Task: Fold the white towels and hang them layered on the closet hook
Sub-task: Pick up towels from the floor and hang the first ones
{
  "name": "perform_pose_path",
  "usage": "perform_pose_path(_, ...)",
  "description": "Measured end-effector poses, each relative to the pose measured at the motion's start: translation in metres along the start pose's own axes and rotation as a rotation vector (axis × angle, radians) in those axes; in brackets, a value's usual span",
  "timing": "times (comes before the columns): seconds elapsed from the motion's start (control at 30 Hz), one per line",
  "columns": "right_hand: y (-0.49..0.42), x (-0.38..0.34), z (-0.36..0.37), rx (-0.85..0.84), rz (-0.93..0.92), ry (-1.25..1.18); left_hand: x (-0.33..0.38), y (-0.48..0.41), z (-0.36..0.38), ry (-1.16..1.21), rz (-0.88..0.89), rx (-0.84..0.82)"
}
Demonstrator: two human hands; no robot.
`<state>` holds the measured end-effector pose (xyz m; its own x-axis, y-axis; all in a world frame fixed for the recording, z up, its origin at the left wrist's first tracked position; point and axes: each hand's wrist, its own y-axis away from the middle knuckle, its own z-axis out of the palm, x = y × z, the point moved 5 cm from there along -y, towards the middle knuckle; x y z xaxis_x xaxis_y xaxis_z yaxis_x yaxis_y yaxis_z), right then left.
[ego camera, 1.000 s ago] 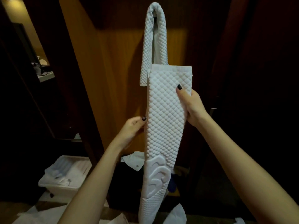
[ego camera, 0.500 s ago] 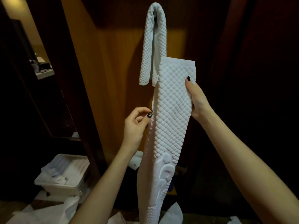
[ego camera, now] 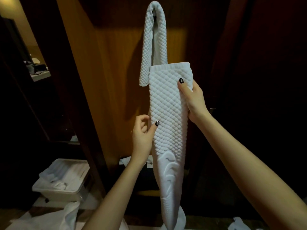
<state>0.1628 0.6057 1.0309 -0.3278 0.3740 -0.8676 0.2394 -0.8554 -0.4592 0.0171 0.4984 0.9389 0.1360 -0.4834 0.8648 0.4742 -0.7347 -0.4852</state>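
Item 1. Hung towel (ego camera: pixel 155 39): white, quilted, folded into a narrow strip. Draped over the hook at top centre, which the fold hides. Both ends hang against the wooden closet panel (ego camera: pixel 113 83), the left end lower.

Item 2. Held towel (ego camera: pixel 168 117): white, quilted, folded into a long band with a raised motif low down. Upright in front of the hung towel's lower ends, its top edge level. Its bottom trails out of view at the near edge.

Item 3. Right hand (ego camera: pixel 193 100): clamped on the held towel's right edge near the top, thumb on the front face, fingers behind.

Item 4. Left hand (ego camera: pixel 142 131): thumb tip resting on the held towel's left edge at mid-height, fingers curled beside it. Whether they hold cloth cannot be told.

Item 5. White bin (ego camera: pixel 54 190): floor, near left, holding pale cloth.

Item 6. Loose white cloth (ego camera: pixel 49 219): near left floor.
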Motion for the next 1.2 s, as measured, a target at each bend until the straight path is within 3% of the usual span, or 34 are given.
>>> perform_pose_path(0.27,-0.003,-0.006,-0.02,-0.073,0.078,-0.044,-0.004,-0.014,0.001,0.209,-0.197,-0.172)
perform_pose_path(0.47,-0.01,-0.004,-0.027,-0.093,0.173,-0.12,0.019,-0.018,0.011,0.084,-0.063,-0.282)
perform_pose_path(0.7,-0.009,0.004,-0.024,-0.16,0.242,-0.294,0.034,-0.014,0.015,0.092,0.069,-0.239)
perform_pose_path(0.97,-0.007,0.012,-0.024,-0.183,0.295,-0.43,0.034,-0.012,0.016,0.004,-0.023,-0.352)
perform_pose_path(1.2,-0.009,0.01,-0.019,-0.226,0.268,-0.333,0.036,-0.008,0.021,-0.12,0.084,-0.364)
